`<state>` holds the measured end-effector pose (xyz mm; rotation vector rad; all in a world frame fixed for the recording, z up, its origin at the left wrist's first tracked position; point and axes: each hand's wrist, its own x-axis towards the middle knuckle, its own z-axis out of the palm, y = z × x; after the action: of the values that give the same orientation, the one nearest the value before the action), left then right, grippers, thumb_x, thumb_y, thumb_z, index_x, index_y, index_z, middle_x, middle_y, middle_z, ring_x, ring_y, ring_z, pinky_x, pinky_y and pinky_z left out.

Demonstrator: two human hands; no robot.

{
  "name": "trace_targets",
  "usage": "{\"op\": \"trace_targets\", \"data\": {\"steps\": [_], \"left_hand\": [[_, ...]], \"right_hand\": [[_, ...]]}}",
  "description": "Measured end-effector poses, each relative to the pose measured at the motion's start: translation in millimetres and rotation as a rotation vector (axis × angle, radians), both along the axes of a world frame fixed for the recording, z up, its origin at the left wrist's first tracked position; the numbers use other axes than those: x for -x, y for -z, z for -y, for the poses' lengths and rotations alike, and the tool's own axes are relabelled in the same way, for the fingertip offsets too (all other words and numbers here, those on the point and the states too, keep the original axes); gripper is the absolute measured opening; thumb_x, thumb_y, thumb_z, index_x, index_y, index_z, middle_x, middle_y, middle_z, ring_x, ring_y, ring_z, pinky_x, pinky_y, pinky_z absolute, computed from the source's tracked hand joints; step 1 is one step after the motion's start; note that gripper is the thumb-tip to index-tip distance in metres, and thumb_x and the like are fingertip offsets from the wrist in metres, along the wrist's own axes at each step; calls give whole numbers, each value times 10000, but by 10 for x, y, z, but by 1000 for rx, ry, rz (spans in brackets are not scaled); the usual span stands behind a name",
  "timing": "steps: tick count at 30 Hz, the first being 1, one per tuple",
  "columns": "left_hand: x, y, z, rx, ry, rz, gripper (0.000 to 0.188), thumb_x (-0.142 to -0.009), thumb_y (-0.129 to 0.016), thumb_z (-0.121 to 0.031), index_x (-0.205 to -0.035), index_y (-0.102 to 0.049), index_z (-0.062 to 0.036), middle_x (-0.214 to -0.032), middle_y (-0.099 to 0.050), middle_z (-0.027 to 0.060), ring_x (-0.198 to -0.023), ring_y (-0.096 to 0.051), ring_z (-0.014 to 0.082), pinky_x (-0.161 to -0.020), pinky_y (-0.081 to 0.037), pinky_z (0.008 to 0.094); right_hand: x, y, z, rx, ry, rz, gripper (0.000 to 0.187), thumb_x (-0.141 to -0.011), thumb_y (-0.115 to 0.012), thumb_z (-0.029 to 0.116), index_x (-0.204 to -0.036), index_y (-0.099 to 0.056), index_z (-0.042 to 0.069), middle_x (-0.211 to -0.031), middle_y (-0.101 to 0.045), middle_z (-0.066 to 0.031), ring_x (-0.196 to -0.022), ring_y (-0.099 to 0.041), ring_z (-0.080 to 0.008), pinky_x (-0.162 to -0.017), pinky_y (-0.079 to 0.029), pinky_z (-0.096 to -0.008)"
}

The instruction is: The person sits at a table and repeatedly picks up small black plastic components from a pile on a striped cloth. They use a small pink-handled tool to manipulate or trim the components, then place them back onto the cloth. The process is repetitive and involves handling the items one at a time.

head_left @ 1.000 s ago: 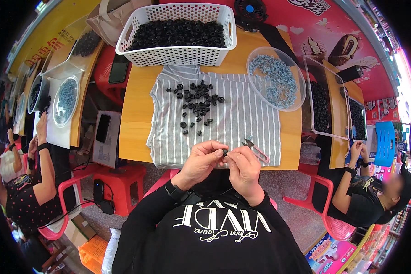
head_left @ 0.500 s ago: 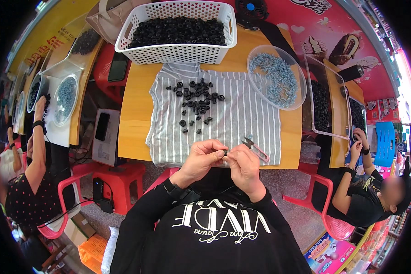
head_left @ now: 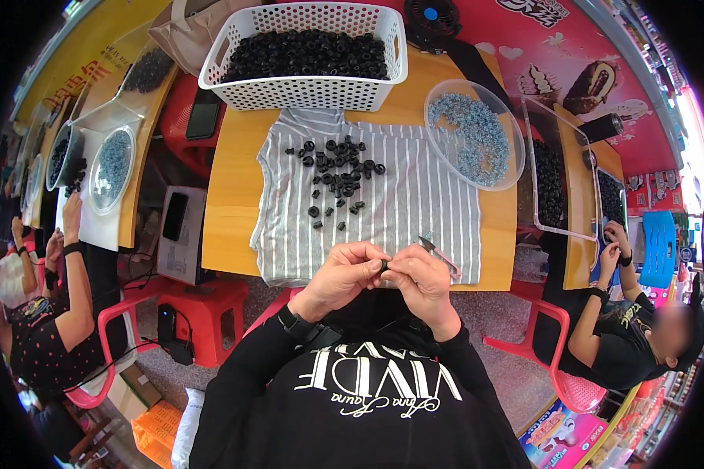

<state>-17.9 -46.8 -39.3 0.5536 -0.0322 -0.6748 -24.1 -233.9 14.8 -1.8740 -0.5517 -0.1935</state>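
Both hands meet at the near edge of a grey striped cloth point(head_left: 414, 211). My left hand point(head_left: 343, 275) pinches a small black ring-shaped part point(head_left: 384, 266) between thumb and fingers. Against its other side press the closed fingertips of my right hand point(head_left: 421, 283); whether they hold anything smaller is hidden. Just beyond my right hand, a pair of thread snips point(head_left: 444, 258) lies on the cloth. Several loose black parts point(head_left: 344, 168) are scattered on the cloth ahead, some ring-shaped, some narrower.
A white perforated basket point(head_left: 301, 92) full of black parts stands at the far side of the wooden table point(head_left: 231, 180). To its right is a clear round tub point(head_left: 516, 156) of small bluish pieces. People work at tables on both sides, by red chairs point(head_left: 555, 328).
My right hand has shifted slightly while both hands stay together at the black part. On the left, a co-worker's hand has drawn back from the tubs.
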Motion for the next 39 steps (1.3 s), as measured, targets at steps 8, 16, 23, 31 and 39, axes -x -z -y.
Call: {"op": "trace_targets", "data": {"steps": [8, 16, 23, 31, 39], "left_hand": [[-28, 8, -5, -14, 70, 19, 137, -975, -664, -93, -1062, -687, 11, -998, -670, 59, -810, -632, 107, -673, -518, 238], [-30, -65, 19, 5, -28, -57, 186, -990, -636, -73, -1145, -669, 24, -982, -692, 73, -812, -658, 127, -744, -563, 265], [-10, -58, 52, -22, -77, -26, 188, -985, -641, -64, -1150, -666, 23, -971, -693, 69, -795, -668, 123, -755, -570, 259], [2, -130, 53, -286, -138, 129, 174, -975, -631, -23, -1139, -667, 23, -975, -671, 53, -816, -649, 120, -730, -545, 271], [-95, -283, 93, -1195, -360, 1092, 192, -821, -642, 79, -1007, -619, 36, -925, -559, 177, -822, -584, 368, -686, -483, 402]], "right_hand": [[15, -94, 11, 124, -9, 59, 209, -755, -807, 17, -893, -652, -5, -769, -584, -100, -673, -595, -261, -581, -468, -349], [121, -112, 39, 167, 160, 21, 235, -781, -824, 85, -907, -659, -24, -781, -609, -108, -669, -611, -220, -575, -477, -322], [101, -103, -24, 296, 172, 195, 231, -758, -777, 7, -949, -654, -34, -809, -584, -121, -702, -601, -298, -596, -474, -391], [89, -37, -33, 310, 157, 206, 244, -751, -761, 3, -967, -656, -36, -845, -585, -132, -731, -599, -316, -613, -470, -402], [111, 180, -98, 420, 259, 168, 329, -748, -705, -14, -1075, -664, -14, -1049, -601, -145, -947, -595, -323, -798, -444, -428]]}}
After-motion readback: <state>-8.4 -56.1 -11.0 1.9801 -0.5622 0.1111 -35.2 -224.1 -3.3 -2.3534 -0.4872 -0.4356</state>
